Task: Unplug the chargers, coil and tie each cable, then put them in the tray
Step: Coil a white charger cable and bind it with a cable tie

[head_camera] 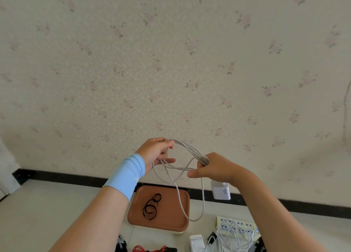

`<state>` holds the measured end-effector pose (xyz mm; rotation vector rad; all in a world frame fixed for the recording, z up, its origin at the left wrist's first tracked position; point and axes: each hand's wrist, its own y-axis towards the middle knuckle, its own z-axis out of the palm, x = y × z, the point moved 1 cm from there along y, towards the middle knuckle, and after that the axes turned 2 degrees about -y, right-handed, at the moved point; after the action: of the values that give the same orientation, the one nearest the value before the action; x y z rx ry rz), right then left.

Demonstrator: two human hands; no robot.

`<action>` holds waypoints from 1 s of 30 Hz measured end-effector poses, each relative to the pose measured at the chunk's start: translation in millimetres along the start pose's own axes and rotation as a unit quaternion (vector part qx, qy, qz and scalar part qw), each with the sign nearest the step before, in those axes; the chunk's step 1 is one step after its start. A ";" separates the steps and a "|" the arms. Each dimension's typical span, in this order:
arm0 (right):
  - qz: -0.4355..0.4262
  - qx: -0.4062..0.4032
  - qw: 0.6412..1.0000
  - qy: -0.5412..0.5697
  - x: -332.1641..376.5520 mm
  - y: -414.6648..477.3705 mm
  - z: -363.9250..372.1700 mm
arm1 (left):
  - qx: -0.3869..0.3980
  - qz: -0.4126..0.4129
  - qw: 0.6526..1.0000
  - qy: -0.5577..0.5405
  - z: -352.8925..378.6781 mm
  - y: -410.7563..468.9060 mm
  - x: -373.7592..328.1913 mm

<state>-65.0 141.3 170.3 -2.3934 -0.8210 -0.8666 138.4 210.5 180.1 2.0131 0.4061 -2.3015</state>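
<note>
Currently, upper row, left to right:

- **Left hand** [155, 153]: its fingers are curling round one end of the loops and gripping them.
- **Charger cable** [180, 168]: grey-white, it is hanging in the air between both hands, in front of the wallpapered wall.
- **Right hand** [210, 167]: it is pinching the opposite side of the bundle, and the white charger brick [221, 192] is dangling just beneath its wrist.

As I am judging it, the turns are crossing and sitting uneven, and one long strand is drooping down over the tray. That slack is wanting gathering into a matching turn, with the left grip staying firm, before any tie goes on.

Lower row, on the floor:

- **Terracotta tray** [167, 223]: it is holding the black ties [151, 208], near at hand.
- **Power strip** [222, 220]: it is lying under a tangle of white cables. I cannot tell whether anything is plugged into it.
</note>
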 end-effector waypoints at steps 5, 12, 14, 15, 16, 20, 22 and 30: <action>0.003 0.089 0.965 0.246 1.4 -5.5 -8.5 | -0.058 -0.042 0.997 0.031 -8.3 1.2 -5.9; 0.087 0.054 0.978 0.183 -8.4 -7.6 -8.8 | 0.045 -0.120 0.960 0.250 -9.9 -9.5 -1.7; 0.092 0.022 0.988 0.124 -10.0 -6.8 -6.0 | 0.046 -0.120 0.962 0.241 -3.6 -9.8 4.5; 0.091 0.012 0.989 0.115 -9.7 -7.1 -5.5 | 0.041 -0.112 0.968 0.220 -0.7 -9.4 7.0; 0.086 0.004 0.989 0.117 -9.0 -8.1 -5.9 | 0.034 -0.103 0.977 0.185 2.2 -8.7 8.4; 0.056 -0.017 0.977 0.205 -1.2 -10.0 -6.7 | 0.013 -0.077 0.996 -0.034 13.1 -5.5 7.9; 0.033 -0.006 0.975 0.221 3.2 -9.1 -1.0 | -0.010 -0.073 0.992 -0.100 19.9 -4.9 8.1; -0.012 0.056 0.995 0.077 13.7 -4.4 13.7 | -0.045 -0.075 0.974 -0.208 15.2 3.8 2.7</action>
<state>-53.8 157.7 171.2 -2.1941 -0.8168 -0.9737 124.1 203.6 178.5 1.4478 0.6309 -2.6493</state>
